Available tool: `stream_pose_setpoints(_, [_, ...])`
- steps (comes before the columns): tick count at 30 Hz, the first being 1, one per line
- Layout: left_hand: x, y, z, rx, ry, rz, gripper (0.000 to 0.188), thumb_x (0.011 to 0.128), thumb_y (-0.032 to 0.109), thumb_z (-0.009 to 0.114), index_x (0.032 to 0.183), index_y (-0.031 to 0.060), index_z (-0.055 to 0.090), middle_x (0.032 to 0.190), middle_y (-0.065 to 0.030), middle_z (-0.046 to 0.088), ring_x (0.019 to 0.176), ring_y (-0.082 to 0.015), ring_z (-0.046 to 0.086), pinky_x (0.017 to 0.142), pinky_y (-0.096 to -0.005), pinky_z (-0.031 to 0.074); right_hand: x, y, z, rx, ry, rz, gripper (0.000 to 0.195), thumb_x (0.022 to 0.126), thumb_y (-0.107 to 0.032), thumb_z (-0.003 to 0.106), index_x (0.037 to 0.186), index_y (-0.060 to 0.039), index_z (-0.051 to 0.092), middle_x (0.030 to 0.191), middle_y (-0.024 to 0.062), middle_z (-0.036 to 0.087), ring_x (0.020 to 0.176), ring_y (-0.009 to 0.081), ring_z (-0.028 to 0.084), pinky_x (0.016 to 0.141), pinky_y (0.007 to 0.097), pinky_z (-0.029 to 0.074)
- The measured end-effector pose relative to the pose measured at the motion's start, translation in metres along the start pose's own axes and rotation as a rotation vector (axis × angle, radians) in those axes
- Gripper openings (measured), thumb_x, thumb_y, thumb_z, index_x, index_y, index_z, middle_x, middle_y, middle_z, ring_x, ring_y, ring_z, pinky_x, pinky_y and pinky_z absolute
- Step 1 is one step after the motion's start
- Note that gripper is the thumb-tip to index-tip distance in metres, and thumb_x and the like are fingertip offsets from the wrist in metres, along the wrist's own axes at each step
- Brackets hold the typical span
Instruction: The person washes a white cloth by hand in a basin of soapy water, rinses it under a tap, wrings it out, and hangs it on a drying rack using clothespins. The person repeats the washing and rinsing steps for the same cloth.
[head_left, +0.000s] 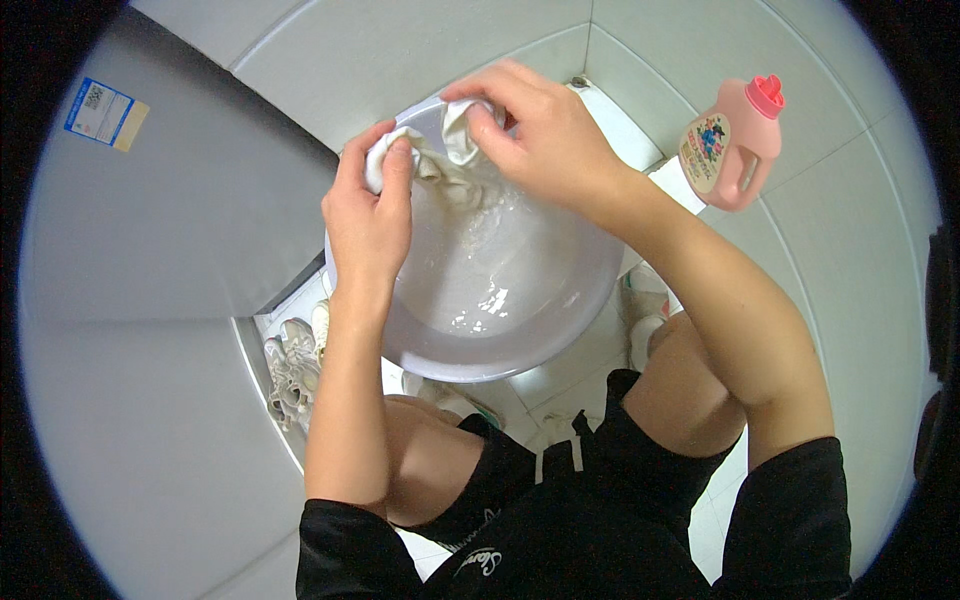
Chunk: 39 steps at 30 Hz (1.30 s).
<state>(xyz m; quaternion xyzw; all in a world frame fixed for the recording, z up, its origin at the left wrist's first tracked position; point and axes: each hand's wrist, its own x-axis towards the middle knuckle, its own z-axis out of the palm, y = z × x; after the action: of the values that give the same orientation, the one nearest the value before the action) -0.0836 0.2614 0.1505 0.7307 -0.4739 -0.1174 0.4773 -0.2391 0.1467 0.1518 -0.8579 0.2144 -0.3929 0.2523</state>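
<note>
A pale lavender plastic basin (480, 364) holds cloudy water, with light glinting on its surface. Over the basin's far side, both hands grip a wet white cloth item (457, 184), bunched and stretched between them; whether it is a sock or another garment I cannot tell. My left hand (375, 195) pinches one end between thumb and fingers near the left rim. At the other end, my right hand (529, 135) has its thumb pressed on the fabric and its fingers curled over it, slightly blurred. The cloth's lower middle part hangs at the water.
A pink jug-shaped detergent bottle (731, 146) with a red cap stands at the right by the tiled wall (810, 82). Worn light-coloured shoes (296, 367) lie on the floor at the left, beside a grey panel (172, 225) bearing a printed label.
</note>
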Motion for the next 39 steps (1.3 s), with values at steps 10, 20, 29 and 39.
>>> stream_pose_setpoints(10, [-0.006, -0.029, -0.009, 0.324, -0.129, 0.069, 0.042, 0.102, 0.032, 0.039, 0.125, 0.0017, 0.059, 0.111, -0.0288, 0.064, 0.107, -0.044, 0.061, 0.094, -0.0504, 0.046, -0.013, 0.013, 0.012, -0.246, -0.384, 0.064, 0.022, 0.088, -0.012, 0.054, 0.107, -0.0073, 0.067, 0.103, 0.017, 0.068, 0.094, 0.0361, 0.065, 0.082, 0.0476, 0.052])
stream_pose_setpoints(20, [-0.006, -0.05, -0.006, 0.75, -0.626, -0.134, 0.045, 0.102, 0.036, 0.039, 0.114, 0.001, 0.064, 0.104, -0.0277, 0.066, 0.099, -0.0418, 0.064, 0.091, -0.0463, 0.048, -0.025, 0.034, 0.024, -0.51, -1.21, 0.335, 0.024, 0.085, -0.014, 0.058, 0.107, -0.0078, 0.064, 0.099, 0.0201, 0.067, 0.089, 0.0363, 0.065, 0.08, 0.0446, 0.051])
stream_pose_setpoints(29, [0.0, -0.004, -0.016, -0.17, 0.018, 0.116, 0.04, 0.104, 0.034, 0.043, 0.118, 0.0019, 0.063, 0.097, -0.0087, 0.066, 0.09, -0.0135, 0.06, 0.081, -0.0291, 0.05, 0.01, -0.021, -0.015, 0.031, -0.101, 0.203, 0.026, 0.086, -0.024, 0.057, 0.102, -0.0044, 0.064, 0.086, 0.0218, 0.068, 0.081, 0.0391, 0.067, 0.073, 0.0459, 0.052])
stream_pose_setpoints(39, [0.002, -0.049, -0.011, 0.621, -0.585, -0.132, 0.039, 0.1, 0.03, 0.042, 0.111, 0.0008, 0.065, 0.103, -0.0282, 0.065, 0.099, -0.045, 0.062, 0.089, -0.0488, 0.047, -0.024, 0.022, -0.007, -0.362, -0.687, 0.163, 0.021, 0.09, -0.019, 0.057, 0.106, -0.0062, 0.062, 0.089, 0.0181, 0.067, 0.082, 0.0351, 0.065, 0.074, 0.0435, 0.051])
